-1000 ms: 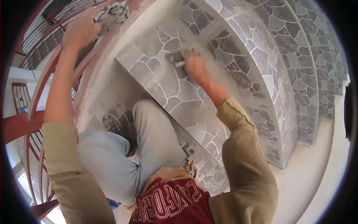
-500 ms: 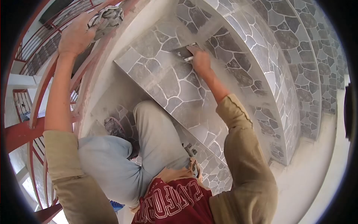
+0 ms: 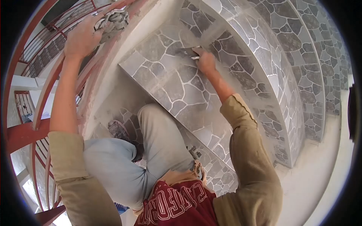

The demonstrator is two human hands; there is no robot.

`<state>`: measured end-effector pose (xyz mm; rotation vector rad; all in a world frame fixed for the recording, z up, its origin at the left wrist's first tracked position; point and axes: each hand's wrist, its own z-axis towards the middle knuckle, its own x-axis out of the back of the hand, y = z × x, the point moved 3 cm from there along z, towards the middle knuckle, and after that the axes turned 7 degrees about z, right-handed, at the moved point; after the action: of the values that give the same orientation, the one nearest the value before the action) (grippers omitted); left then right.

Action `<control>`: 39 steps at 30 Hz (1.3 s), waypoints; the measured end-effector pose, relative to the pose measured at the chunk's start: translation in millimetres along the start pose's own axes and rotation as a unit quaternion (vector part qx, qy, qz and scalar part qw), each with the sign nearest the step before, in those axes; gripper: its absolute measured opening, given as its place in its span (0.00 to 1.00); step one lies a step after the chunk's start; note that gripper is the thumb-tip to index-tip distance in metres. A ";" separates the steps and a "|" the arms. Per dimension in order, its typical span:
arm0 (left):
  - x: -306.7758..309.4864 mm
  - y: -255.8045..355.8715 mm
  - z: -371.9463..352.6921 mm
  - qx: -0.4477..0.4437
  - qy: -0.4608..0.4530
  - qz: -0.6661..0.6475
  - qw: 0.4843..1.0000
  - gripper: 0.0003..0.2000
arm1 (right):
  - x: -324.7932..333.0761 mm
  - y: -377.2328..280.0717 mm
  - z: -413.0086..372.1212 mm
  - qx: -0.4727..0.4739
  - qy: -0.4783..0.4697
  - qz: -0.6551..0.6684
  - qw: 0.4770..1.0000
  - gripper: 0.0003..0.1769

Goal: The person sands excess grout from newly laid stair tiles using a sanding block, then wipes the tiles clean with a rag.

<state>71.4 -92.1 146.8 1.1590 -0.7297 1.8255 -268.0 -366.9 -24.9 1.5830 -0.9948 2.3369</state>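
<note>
My left hand (image 3: pixel 80 37) is raised at the upper left, closed around a crumpled grey-and-white rag (image 3: pixel 115 20). The red railing (image 3: pixel 49 84) runs right beside that hand; whether the fingers also grip the rail is hard to tell. Out over the stone-patterned tiled step (image 3: pixel 177 90), my right hand (image 3: pixel 206 62) holds a flat-bladed trowel (image 3: pixel 185 52) by its handle end. The blade is low at the tile surface near the step's inner side, slightly blurred, with a pale edge. Pale dusty smears lie on the tiles and joints around it.
More tiled steps with curved edges (image 3: pixel 264 56) rise to the right. A pale plastered curb (image 3: pixel 145 28) borders the step on the left. My bent knee (image 3: pixel 158 120) and a shoe (image 3: pixel 118 130) are on the lower level. A pale wall strip (image 3: pixel 313 177) stands at the right.
The trowel blade has turned and tilted, so its face shows less, and my right hand is slightly lower and to the right. The left hand keeps the rag at the railing.
</note>
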 end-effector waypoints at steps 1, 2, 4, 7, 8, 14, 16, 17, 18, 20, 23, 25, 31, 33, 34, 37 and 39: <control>2.0 -0.2 0.4 -0.003 0.004 0.003 1.000 0.21 | -0.3 -9.3 -2.7 0.020 -0.018 -0.021 0.999 0.19; 2.9 2.3 -1.9 0.012 -0.006 0.007 1.000 0.21 | -4.1 -9.4 -10.4 0.022 -0.015 -0.021 0.999 0.19; 6.3 1.7 3.4 0.031 -0.010 0.009 0.999 0.21 | -11.7 -9.7 -23.9 0.198 0.070 0.025 0.977 0.18; 4.9 6.0 -3.3 0.022 -0.004 0.002 1.000 0.20 | -0.4 -3.8 -6.3 0.048 0.012 0.023 0.999 0.20; 5.8 6.1 -4.0 0.022 -0.011 -0.003 1.000 0.20 | 0.1 -0.7 0.2 -0.030 -0.012 -0.004 0.999 0.23; 3.4 3.6 -2.9 0.015 -0.019 0.009 1.000 0.21 | -1.9 -4.7 -20.7 0.077 0.018 0.059 0.995 0.19; 2.7 2.0 -0.8 0.002 -0.013 0.016 1.000 0.22 | 0.8 -5.9 -3.9 0.003 -0.020 0.022 1.000 0.20; 0.0 2.5 -2.3 0.007 -0.004 0.009 1.000 0.21 | -4.3 -5.7 -9.8 0.003 -0.017 0.023 1.000 0.20; 1.4 2.1 -1.7 0.016 0.006 0.003 1.000 0.21 | -10.7 -9.2 -19.6 0.081 0.013 0.034 0.996 0.22; 6.7 1.0 2.1 0.011 0.003 0.004 1.000 0.21 | -7.7 -10.7 -14.9 0.160 0.037 0.044 0.985 0.24; 3.8 4.0 -2.5 -0.002 0.003 0.006 1.000 0.20 | 2.6 -10.7 -1.6 -0.050 -0.023 0.011 0.998 0.24; 4.8 4.9 -3.2 0.001 0.020 0.006 1.000 0.20 | -1.5 -35.3 -13.5 0.038 -0.034 -0.021 0.998 0.20; -4.7 -0.9 -5.6 -0.018 0.021 -0.003 1.000 0.20 | -8.2 -25.0 -15.3 0.105 -0.048 -0.119 0.986 0.09; -3.6 -1.8 -3.4 -0.008 0.034 0.011 0.999 0.21 | 3.0 -18.7 22.1 -0.066 -0.122 -0.182 0.973 0.09; -2.0 -1.1 -3.6 -0.011 0.034 0.013 0.999 0.21 | -4.8 -26.9 11.8 -0.068 -0.120 -0.180 0.974 0.09; -0.4 -3.8 2.2 0.013 0.010 0.004 1.000 0.21 | -29.2 -83.6 -48.2 0.174 -0.086 -0.189 0.963 0.08; -3.8 -3.6 -0.7 -0.001 0.002 0.008 1.000 0.21 | -35.9 -26.2 -30.5 0.174 -0.045 -0.235 0.955 0.09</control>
<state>75.1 -91.1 143.2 1.1521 -0.7401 1.8386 -263.8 -320.2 -51.5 1.8122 -0.1745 2.1870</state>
